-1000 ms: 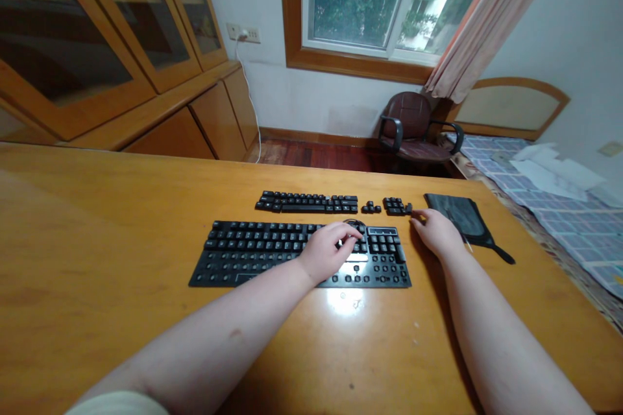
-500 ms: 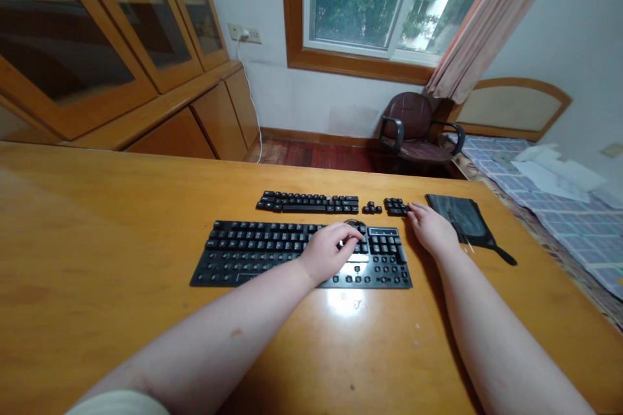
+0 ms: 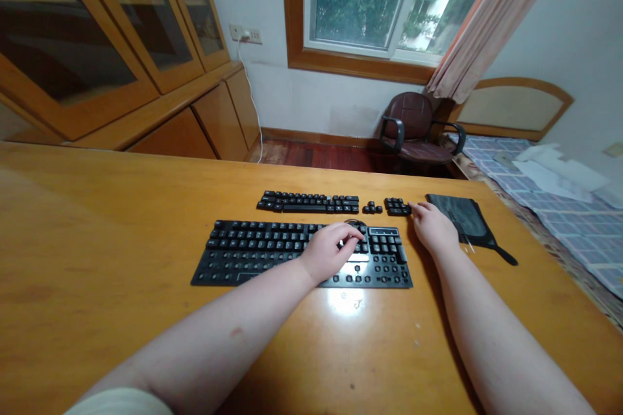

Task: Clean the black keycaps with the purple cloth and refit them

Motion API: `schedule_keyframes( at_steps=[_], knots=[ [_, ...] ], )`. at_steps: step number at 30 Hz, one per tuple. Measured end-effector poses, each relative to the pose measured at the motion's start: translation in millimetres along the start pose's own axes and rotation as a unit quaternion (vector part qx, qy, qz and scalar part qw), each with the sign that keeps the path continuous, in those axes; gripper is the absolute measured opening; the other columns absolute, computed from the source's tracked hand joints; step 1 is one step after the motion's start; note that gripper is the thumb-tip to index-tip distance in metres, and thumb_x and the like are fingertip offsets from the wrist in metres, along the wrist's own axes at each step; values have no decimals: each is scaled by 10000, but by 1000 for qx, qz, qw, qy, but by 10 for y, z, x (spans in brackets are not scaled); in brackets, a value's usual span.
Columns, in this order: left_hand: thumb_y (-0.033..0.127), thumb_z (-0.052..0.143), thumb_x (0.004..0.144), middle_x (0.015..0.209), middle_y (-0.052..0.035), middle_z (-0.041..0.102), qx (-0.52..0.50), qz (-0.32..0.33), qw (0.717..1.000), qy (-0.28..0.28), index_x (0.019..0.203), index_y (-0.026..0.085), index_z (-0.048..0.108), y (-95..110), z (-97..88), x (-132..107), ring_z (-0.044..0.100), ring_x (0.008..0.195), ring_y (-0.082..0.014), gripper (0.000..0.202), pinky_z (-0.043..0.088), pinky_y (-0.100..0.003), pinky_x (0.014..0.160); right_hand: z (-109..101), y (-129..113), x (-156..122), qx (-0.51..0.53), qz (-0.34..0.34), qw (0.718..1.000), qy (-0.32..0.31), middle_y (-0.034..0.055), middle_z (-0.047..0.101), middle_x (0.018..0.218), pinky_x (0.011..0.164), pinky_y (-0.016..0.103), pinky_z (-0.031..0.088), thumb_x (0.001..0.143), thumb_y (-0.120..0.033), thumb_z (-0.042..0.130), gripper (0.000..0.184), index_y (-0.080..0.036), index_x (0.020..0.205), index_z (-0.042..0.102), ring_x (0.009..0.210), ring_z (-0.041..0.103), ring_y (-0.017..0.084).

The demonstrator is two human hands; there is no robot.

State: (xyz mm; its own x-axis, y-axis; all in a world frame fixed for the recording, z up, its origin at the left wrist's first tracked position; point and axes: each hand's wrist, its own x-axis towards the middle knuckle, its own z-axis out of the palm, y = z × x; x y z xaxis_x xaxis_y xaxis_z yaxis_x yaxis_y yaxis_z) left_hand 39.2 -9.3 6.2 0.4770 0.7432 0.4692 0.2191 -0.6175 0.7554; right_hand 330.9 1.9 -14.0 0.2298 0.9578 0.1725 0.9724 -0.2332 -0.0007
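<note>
A black keyboard (image 3: 272,246) lies on the desk, with keycaps on its upper rows and bare switches on the lower rows and most of the number pad. My left hand (image 3: 329,249) rests over its right-middle part, thumb and forefinger curled close together; whatever lies between their tips is too small to make out. Beyond the keyboard, my right hand (image 3: 433,227) is pinched at the right edge of a small group of loose black keycaps (image 3: 396,207). A dark keycap appears at its fingertips, partly hidden.
Behind the keyboard lie a long block of loose keycaps (image 3: 311,202) and a small arrow-shaped group (image 3: 372,208). A black drawstring pouch (image 3: 462,217) with a thin wire tool on it lies right of my right hand. Past the desk (image 3: 121,220) stands a chair (image 3: 413,126).
My right hand has shifted slightly to the right, and its fingertips have come away from the small keycap group. My left hand and the keyboard look unchanged.
</note>
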Motion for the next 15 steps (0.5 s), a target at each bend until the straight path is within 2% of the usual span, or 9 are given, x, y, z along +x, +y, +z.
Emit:
schedule_keyframes(
  at_steps=[6, 11, 15],
  knots=[
    [154, 486, 831, 873, -40, 679, 3, 1, 1000, -2, 850, 181, 639, -13, 3, -3, 625, 841, -159, 156, 494, -291, 785, -24, -40, -7, -10, 53, 998, 41, 79, 610, 1134, 733, 280, 452, 903, -360, 363, 370, -210, 1114, 628, 909, 612, 204],
    [147, 488, 830, 876, -37, 678, 4, 2, 1000, -5, 857, 182, 636, -7, 0, -4, 623, 855, -157, 154, 487, -287, 794, -9, -42, 17, -10, 74, 997, 1, 80, 646, 1026, 665, 282, 437, 876, -386, 415, 339, -230, 1043, 666, 853, 621, 210],
    [147, 487, 830, 873, -38, 676, 3, -2, 1000, -8, 857, 184, 635, -7, 1, -5, 622, 852, -158, 156, 490, -288, 788, 20, 6, 42, 5, 95, 995, 7, 82, 647, 1028, 647, 285, 431, 833, -413, 472, 333, -231, 1028, 672, 864, 619, 222]
  ],
)
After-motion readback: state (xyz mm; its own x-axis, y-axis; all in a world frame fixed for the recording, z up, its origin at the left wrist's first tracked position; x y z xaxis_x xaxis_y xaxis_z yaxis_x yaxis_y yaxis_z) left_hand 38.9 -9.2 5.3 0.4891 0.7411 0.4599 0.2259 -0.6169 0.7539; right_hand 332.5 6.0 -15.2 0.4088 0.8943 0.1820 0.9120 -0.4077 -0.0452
